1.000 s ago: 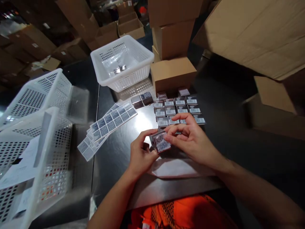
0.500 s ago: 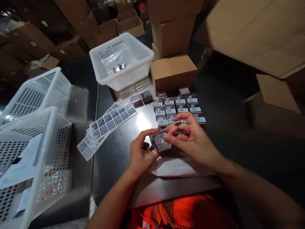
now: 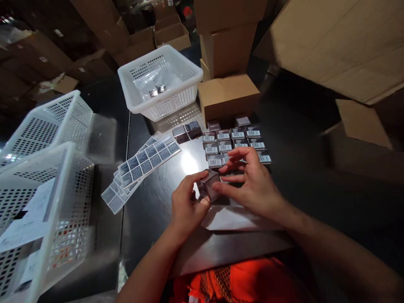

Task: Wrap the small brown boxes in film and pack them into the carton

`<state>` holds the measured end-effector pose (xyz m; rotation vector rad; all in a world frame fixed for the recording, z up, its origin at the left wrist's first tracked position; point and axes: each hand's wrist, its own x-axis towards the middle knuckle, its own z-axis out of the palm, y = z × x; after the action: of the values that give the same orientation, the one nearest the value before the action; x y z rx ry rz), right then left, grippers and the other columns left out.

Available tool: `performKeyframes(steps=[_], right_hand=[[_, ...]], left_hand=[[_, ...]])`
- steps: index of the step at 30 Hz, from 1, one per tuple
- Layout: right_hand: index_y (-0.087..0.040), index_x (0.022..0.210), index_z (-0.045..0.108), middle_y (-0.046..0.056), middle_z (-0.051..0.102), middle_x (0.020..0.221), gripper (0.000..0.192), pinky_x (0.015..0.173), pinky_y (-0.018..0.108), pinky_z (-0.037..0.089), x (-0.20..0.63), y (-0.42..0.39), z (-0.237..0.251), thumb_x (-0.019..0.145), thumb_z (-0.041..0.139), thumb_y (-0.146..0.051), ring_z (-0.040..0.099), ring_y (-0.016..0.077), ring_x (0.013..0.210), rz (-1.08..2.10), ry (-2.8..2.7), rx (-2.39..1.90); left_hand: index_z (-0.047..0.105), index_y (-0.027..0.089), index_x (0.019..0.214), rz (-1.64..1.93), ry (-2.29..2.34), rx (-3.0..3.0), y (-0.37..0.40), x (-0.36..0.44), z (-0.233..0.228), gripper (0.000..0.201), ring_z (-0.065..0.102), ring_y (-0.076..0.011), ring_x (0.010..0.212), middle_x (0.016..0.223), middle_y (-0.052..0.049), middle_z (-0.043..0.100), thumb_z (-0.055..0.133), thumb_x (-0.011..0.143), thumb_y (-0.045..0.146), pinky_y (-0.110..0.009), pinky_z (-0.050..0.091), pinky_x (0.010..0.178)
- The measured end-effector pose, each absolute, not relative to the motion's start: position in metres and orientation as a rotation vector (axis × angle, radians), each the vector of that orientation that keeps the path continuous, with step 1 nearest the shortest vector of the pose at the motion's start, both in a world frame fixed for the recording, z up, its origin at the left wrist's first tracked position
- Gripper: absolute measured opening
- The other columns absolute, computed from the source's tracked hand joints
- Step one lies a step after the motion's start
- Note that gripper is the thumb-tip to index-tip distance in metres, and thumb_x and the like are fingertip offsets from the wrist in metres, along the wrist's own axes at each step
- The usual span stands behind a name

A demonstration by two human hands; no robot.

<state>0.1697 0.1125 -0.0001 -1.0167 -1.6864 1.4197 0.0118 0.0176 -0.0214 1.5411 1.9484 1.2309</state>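
In the head view, my left hand (image 3: 187, 202) pinches a small dark carton (image 3: 206, 187) between thumb and index finger. The carton is tilted, with a plain brownish face and a top edge showing. My right hand (image 3: 252, 181) is at its right side. The thumb lies on the carton's face, and a finger meets its right edge while the other fingers are spread above. Just beyond my hands stand rows of similar cartons (image 3: 224, 146) with white barcode labels. Sheets of printed square stickers (image 3: 145, 162) lie fanned out to the left. A white sheet (image 3: 240, 218) lies below my hands.
A white plastic basket (image 3: 160, 80) holding clear bags stands at the back. Two more baskets (image 3: 67, 202) are at left, one with papers inside. Two dark cartons (image 3: 187, 131) lie near the stickers. A brown cardboard box (image 3: 229, 94) stands behind the rows; bigger boxes surround the table.
The carton has turned in my hands: its speckled printed face has given way to a plain face. My right fingers have spread further apart.
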Motion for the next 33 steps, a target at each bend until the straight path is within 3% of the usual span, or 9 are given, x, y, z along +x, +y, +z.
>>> performKeyframes(steps=[3, 8, 13, 16, 18, 22, 24, 27, 33], right_hand=[[-0.028, 0.126, 0.043, 0.002, 0.061, 0.100, 0.086, 0.066, 0.033, 0.061, 0.166, 0.106, -0.002, 0.057, 0.092, -0.040, 0.068, 0.0204, 0.083, 1.410, -1.808, -0.985], [-0.025, 0.129, 0.048, -0.006, 0.054, 0.072, 0.059, 0.055, 0.025, 0.050, 0.162, 0.101, -0.002, 0.078, 0.075, -0.033, 0.057, 0.0128, 0.059, 1.329, -1.911, -0.950], [-0.020, 0.128, 0.057, 0.000, 0.061, 0.090, 0.057, 0.061, 0.026, 0.052, 0.171, 0.123, 0.001, 0.079, 0.074, -0.045, 0.062, 0.0141, 0.072, 1.683, -1.986, -0.725], [-0.021, 0.129, 0.057, 0.003, 0.065, 0.102, 0.067, 0.062, 0.026, 0.054, 0.173, 0.136, -0.003, 0.071, 0.081, -0.046, 0.064, 0.0136, 0.074, 1.968, -1.925, -0.559], [-0.020, 0.123, 0.061, 0.001, 0.067, 0.100, 0.065, 0.063, 0.025, 0.054, 0.169, 0.137, -0.007, 0.067, 0.085, -0.042, 0.064, 0.0135, 0.074, 1.944, -1.955, -0.508], [-0.017, 0.084, 0.067, -0.003, 0.064, 0.074, 0.028, 0.058, 0.024, 0.049, 0.164, 0.124, -0.010, 0.066, 0.082, -0.033, 0.061, 0.0148, 0.067, 1.465, -2.180, -0.634], [-0.020, 0.075, 0.065, -0.005, 0.063, 0.068, 0.029, 0.059, 0.025, 0.049, 0.171, 0.118, -0.007, 0.057, 0.086, -0.030, 0.061, 0.0165, 0.068, 1.319, -2.230, -0.675], [-0.024, 0.084, 0.066, -0.004, 0.067, 0.081, 0.041, 0.068, 0.028, 0.053, 0.207, 0.116, 0.013, 0.052, 0.090, -0.034, 0.064, 0.0185, 0.077, 1.093, -2.213, -0.708], [-0.021, 0.108, 0.065, 0.011, 0.062, 0.118, 0.034, 0.087, 0.038, 0.051, 0.358, 0.154, 0.087, 0.076, 0.078, -0.023, 0.064, 0.0271, 0.102, 0.022, -1.825, -1.439]], left_hand=[[0.061, 0.022, 0.121, 1.200, 1.984, 1.851, 0.013, 0.012, -0.022, 0.047, 0.070, -0.0172, 0.088, 0.112, -0.006, 0.073, 0.064, 0.076, 0.011, -0.023, 0.053, 0.064], [0.057, 0.021, 0.127, 1.127, 1.971, 2.006, 0.011, 0.018, -0.019, 0.041, 0.070, -0.0190, 0.101, 0.115, -0.008, 0.072, 0.062, 0.086, 0.019, -0.026, 0.056, 0.073], [0.066, 0.023, 0.118, 1.204, 1.881, 1.750, 0.015, 0.017, -0.012, 0.040, 0.064, -0.0120, 0.067, 0.106, -0.005, 0.074, 0.066, 0.078, 0.016, -0.020, 0.046, 0.051], [0.067, 0.023, 0.123, 1.199, 1.719, 1.542, 0.019, 0.011, -0.007, 0.056, 0.046, -0.0048, 0.047, 0.106, -0.003, 0.074, 0.068, 0.068, 0.015, -0.018, 0.035, 0.041], [0.064, 0.022, 0.131, 1.161, 1.661, 1.469, 0.021, 0.007, -0.008, 0.065, 0.039, -0.0038, 0.043, 0.106, -0.004, 0.075, 0.066, 0.067, 0.017, -0.019, 0.032, 0.040], [0.060, 0.026, 0.138, 1.122, 1.743, 1.518, 0.017, 0.010, -0.020, 0.064, 0.049, -0.0084, 0.051, 0.121, -0.006, 0.073, 0.060, 0.074, 0.021, -0.021, 0.036, 0.044], [0.057, 0.027, 0.141, 1.092, 1.784, 1.594, 0.013, 0.018, -0.030, 0.064, 0.061, -0.0134, 0.065, 0.127, -0.006, 0.071, 0.057, 0.077, 0.021, -0.024, 0.043, 0.049], [0.048, 0.027, 0.148, 1.052, 1.899, 1.696, 0.006, 0.030, -0.036, 0.065, 0.068, -0.0211, 0.088, 0.132, -0.008, 0.067, 0.056, 0.084, 0.029, -0.028, 0.051, 0.059], [0.051, 0.030, 0.143, 1.098, 2.029, 1.728, -0.001, 0.034, -0.022, 0.056, 0.056, -0.0138, 0.057, 0.128, -0.006, 0.067, 0.056, 0.088, 0.041, -0.031, 0.051, 0.057]])
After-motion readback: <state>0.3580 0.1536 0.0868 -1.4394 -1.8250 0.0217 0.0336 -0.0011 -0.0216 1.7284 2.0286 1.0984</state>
